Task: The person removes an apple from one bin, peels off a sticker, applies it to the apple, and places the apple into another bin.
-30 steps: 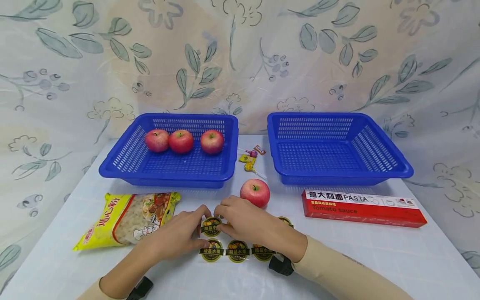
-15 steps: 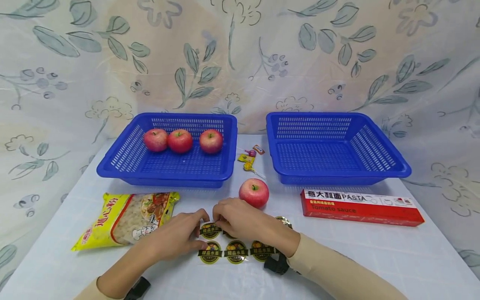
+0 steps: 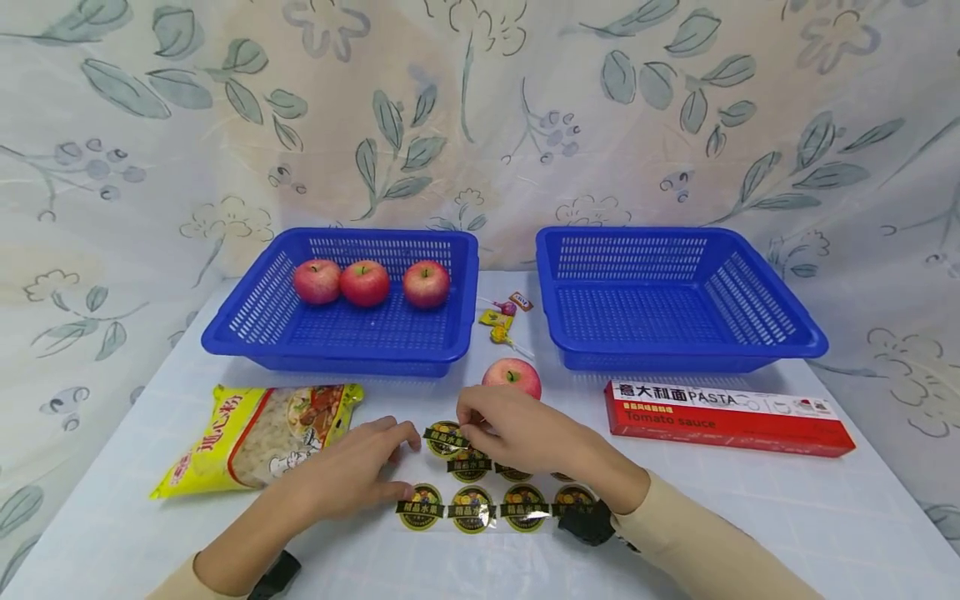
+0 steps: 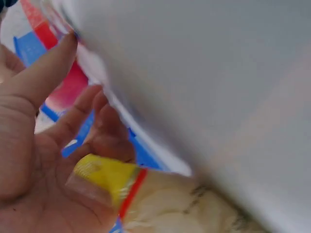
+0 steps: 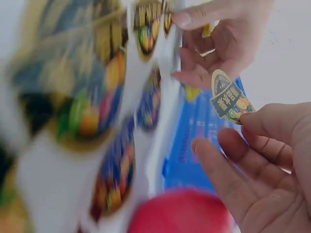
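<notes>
My right hand (image 3: 528, 429) pinches one round black-and-gold sticker (image 3: 444, 439) between thumb and fingers. In the right wrist view that sticker (image 5: 232, 99) stands up from the thumb tip, apart from the sheet. Below it lies the clear sticker sheet (image 3: 472, 508), with rows of the same fruit-printed labels; my right hand and wrist hide part of it. My left hand (image 3: 360, 467) lies at the sheet's left edge, thumb tip by the lower left label, fingers loosely bent and holding nothing. A red apple (image 3: 512, 377) sits just behind my right hand, partly covered by it.
At the back left, a blue basket (image 3: 337, 364) holds three apples (image 3: 365, 283). Another blue basket (image 3: 690, 358) stands at the back right. Several small candies (image 3: 497, 317) lie between them. A yellow noodle bag (image 3: 258, 437) is at left, a red pasta box (image 3: 727, 421) at right.
The corner sticker has come off the sheet in my right hand, which has moved right and up with it. My left hand stays at the sheet's left edge.
</notes>
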### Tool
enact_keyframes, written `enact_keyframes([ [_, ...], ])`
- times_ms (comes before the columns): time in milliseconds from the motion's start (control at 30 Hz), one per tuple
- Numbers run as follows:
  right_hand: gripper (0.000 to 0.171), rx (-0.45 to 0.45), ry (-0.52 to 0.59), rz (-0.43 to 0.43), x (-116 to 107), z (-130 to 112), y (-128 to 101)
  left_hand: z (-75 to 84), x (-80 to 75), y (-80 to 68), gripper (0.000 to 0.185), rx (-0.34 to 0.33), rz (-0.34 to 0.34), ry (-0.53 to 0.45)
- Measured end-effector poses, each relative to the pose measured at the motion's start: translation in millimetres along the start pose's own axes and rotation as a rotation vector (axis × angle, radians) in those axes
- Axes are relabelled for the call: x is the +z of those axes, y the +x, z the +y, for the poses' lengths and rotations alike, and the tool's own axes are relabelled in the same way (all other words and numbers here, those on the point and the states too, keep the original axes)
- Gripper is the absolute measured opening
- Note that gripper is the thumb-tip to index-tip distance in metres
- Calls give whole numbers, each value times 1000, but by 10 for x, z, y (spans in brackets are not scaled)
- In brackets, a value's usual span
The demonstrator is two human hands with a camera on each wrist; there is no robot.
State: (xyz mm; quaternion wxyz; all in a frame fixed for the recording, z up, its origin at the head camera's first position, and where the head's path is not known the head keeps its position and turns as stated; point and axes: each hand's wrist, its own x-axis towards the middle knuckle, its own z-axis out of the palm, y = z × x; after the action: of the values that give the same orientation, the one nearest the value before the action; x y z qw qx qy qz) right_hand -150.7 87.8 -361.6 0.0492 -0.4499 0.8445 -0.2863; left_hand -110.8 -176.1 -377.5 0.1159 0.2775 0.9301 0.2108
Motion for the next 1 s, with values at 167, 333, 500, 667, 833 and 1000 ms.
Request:
enact_keyframes([
  [167,9,11,-59,18,-150,37,-212,114,-33,102,38,45,61,-134],
  [333,9,16,-94,32,-258,79,-358,308,-10,334,23,110,88,-211],
  [500,12,-12,-122,79,-320,161,-424,408,37,522,3,157,158,-201],
  [667,13,-8,-153,113,-341,255,-463,426,91,653,6,197,198,-189],
  [833,14,6,-251,176,-351,350,-488,479,135,737,5,185,225,-105],
  [1000,15,20,-248,188,-348,405,-476,521,180,780,9,161,298,64],
])
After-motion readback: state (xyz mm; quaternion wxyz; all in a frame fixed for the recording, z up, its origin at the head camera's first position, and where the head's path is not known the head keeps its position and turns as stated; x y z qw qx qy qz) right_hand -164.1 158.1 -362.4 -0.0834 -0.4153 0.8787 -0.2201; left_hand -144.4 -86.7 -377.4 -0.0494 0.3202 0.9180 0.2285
